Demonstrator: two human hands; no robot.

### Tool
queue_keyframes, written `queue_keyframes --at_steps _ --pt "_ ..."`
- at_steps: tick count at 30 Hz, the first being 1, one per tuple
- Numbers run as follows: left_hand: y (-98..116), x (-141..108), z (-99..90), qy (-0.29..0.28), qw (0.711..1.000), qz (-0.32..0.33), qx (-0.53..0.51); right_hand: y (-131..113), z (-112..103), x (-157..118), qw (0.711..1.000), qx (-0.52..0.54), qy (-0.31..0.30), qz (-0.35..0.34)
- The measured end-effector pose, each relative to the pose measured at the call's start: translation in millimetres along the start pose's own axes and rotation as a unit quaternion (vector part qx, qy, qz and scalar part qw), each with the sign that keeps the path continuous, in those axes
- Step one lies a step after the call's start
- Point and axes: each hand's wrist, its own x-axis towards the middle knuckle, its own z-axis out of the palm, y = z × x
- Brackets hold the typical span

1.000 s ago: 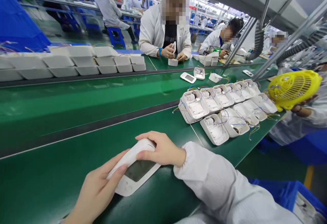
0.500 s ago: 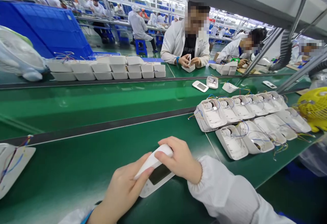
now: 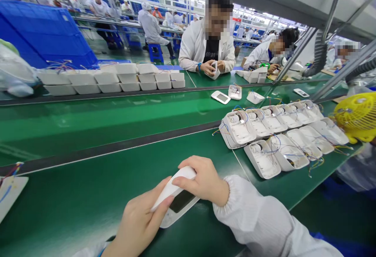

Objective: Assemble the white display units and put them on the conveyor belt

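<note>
A white plastic casing is gripped between both hands at the lower middle. My left hand holds its lower left end, thumb on the near side and fingers behind. My right hand closes over its upper right end, thumb across the top. Beneath the casing, a white panel with a dark screen is tilted near the green table; whether the two parts touch is hidden by the hands. To the right stand rows of open white housings with coloured wires.
Across the green belt are stacked white housings and a person holding a white part. A yellow fan stands far right. A wired white part lies at the left edge.
The view has shifted slightly, so the surroundings sit a little further left. Both hands keep their hold on the casing, with little visible change.
</note>
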Motion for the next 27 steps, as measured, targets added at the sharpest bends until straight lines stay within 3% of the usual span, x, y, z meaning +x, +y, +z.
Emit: queue_keyframes --at_steps 6,11,13,16,19,21,24,27 --pt "-10 -1 -2.4 0.016 0.992 -0.123 -0.025 7 1 2 0.998 -0.033 -0.055 0.015" --pt "-11 -4 0.5 -0.006 0.989 -0.129 -0.066 13 1 3 0.994 -0.068 -0.081 0.009" --pt "-12 -4 0.8 -0.002 0.989 -0.131 -0.074 16 2 3 0.997 -0.033 -0.064 0.008" --pt "-16 -6 2.2 0.029 0.980 -0.169 -0.101 21 6 2 0.993 0.108 -0.035 0.027" --pt "-20 -7 6.4 0.098 0.959 -0.225 -0.142 21 11 2 0.963 0.241 -0.101 0.067" --pt "-23 -6 9.9 0.113 0.950 -0.241 -0.163 19 12 1 0.954 0.252 -0.145 0.078" --pt "-28 -4 14.4 0.094 0.951 -0.223 -0.195 16 11 -1 0.982 0.168 -0.076 0.039" --pt "-32 -6 16.9 0.109 0.962 -0.150 -0.198 17 8 -2 0.996 0.054 0.010 -0.067"
